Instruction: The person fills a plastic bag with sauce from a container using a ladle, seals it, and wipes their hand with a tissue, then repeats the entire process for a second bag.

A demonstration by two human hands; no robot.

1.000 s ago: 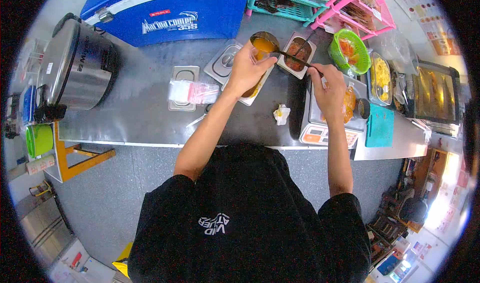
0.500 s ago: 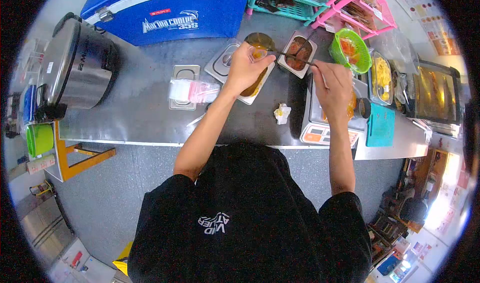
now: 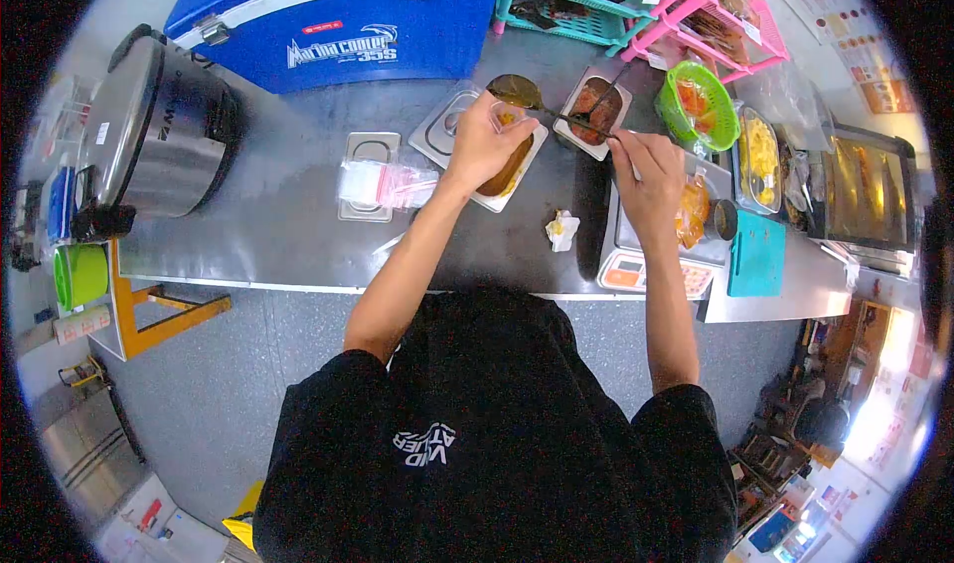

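My right hand is closed around the dark handle of a ladle. The ladle's bowl is tipped beside my left hand, over a metal pan of brown sauce. Between my left fingers is what looks like a small clear plastic bag with some yellow-orange stuff in it; the fingers partly cover it. Right of the pan stands a second metal pan of reddish-brown sauce with a dark utensil in it. A metal lid lies partly under the brown sauce pan.
Clear bags with pink edges rest on another lid. A crumpled tissue lies near the counter's front. Right are a scale, a green basket and a teal board. A blue cooler and rice cooker stand left.
My right hand has shifted slightly left and down with the ladle handle, and the ladle's bowl has tilted further. My left hand has barely moved.
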